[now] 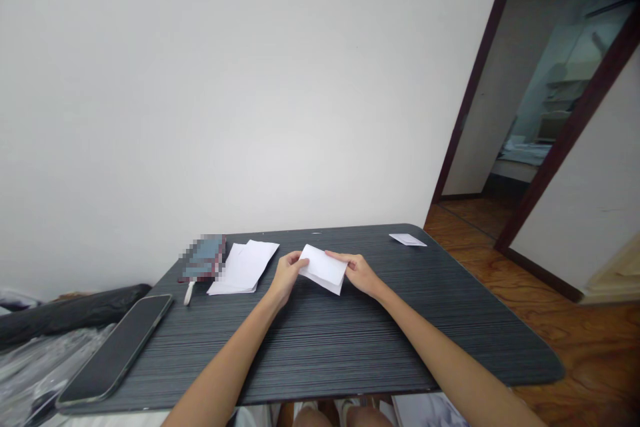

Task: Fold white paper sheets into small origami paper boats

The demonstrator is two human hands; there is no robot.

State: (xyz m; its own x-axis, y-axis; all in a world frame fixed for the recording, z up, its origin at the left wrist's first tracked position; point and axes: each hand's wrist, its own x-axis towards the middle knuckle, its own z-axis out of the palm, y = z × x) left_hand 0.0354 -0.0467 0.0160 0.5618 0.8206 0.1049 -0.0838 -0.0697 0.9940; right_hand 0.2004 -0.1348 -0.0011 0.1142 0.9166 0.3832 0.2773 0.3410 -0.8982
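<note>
- left hand (pixel 286 275) and right hand (pixel 361 272) both pinch folded white paper (pixel 324 268), lifted off table (pixel 350 340)
- paper stack (pixel 245 268) just beside left hand

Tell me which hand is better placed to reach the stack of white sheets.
Probably left: the left hand is beside the stack; the right hand is beyond the folded paper.

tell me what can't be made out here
- Head view: the dark item beside the paper stack is pixelated.
- Head view: the folded paper hides its own underside; left hand and right hand cover its ends.
- Head view: the small slip is too small to read.
</note>
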